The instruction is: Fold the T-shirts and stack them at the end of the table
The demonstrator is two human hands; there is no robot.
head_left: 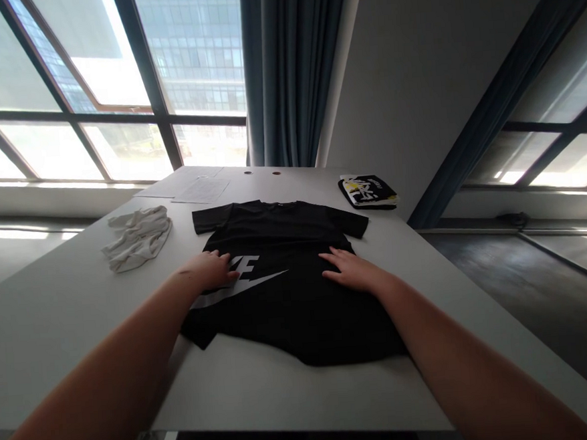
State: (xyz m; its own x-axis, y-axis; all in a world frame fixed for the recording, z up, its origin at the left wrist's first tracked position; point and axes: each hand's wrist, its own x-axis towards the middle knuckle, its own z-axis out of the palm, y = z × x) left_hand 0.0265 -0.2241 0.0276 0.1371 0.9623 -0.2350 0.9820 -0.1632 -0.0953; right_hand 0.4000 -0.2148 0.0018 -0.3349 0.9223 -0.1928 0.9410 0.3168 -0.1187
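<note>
A black T-shirt (pixel 299 300) with a pale printed logo lies spread out on the white table (pixel 245 391), its collar and sleeves toward the far side. Its hem, nearest me, runs unevenly, with the left corner sticking out. My left hand (pixel 212 269) rests on the shirt's left side, over part of the printed letters, fingers stretched out. On the right side my right hand (pixel 350 268) lies flat on the fabric with its fingers apart. Neither hand grips the cloth.
A crumpled whitish cloth (pixel 138 237) lies to the left. Folded black clothing with white and yellow print (pixel 369 192) sits at the far right. Paper sheets (pixel 201 189) and two small round items (pixel 276 173) are toward the back edge. Beyond stand a curtain (pixel 296 72) and windows.
</note>
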